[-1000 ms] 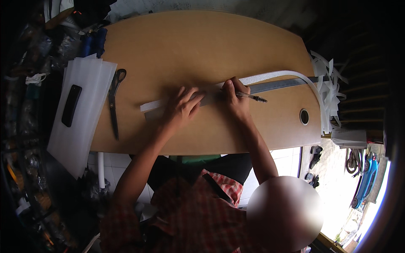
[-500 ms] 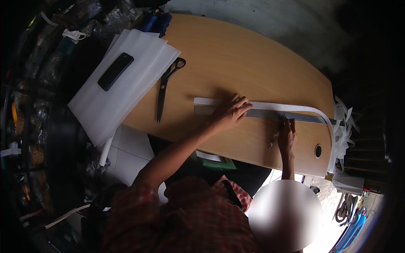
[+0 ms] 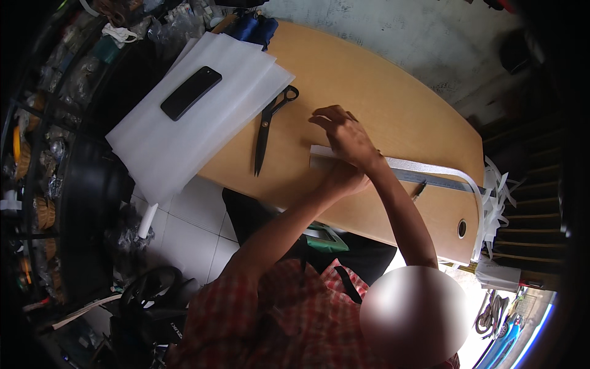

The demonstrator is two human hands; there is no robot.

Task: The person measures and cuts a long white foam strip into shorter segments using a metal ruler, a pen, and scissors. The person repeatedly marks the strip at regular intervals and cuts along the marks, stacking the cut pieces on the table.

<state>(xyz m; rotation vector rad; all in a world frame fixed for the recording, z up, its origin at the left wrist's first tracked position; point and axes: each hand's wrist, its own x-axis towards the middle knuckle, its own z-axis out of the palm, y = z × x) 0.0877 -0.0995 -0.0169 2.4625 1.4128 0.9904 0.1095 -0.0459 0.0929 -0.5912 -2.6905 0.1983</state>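
A long white foam strip (image 3: 430, 168) lies along a grey metal ruler (image 3: 448, 182) on the wooden table and curves down over its right end. My left hand (image 3: 350, 179) is down at the ruler and strip, its fingers hidden behind my other wrist. Crossing over it, my right hand (image 3: 345, 130) is raised above the strip's left end, with bent fingers apart and nothing in them. Black scissors (image 3: 264, 132) lie to the left of that hand. A pen (image 3: 420, 190) rests beside the ruler's near edge.
White foam sheets (image 3: 215, 104) are stacked on the table's left, a black phone (image 3: 191, 93) on top. White offcuts (image 3: 496, 194) hang at the right end, near a round table hole (image 3: 462, 229). Shelves with plastic bags stand at far left.
My right hand has let go of the pen, leaving it by the ruler, and swung left across my left arm toward the scissors. The view has shifted slightly.
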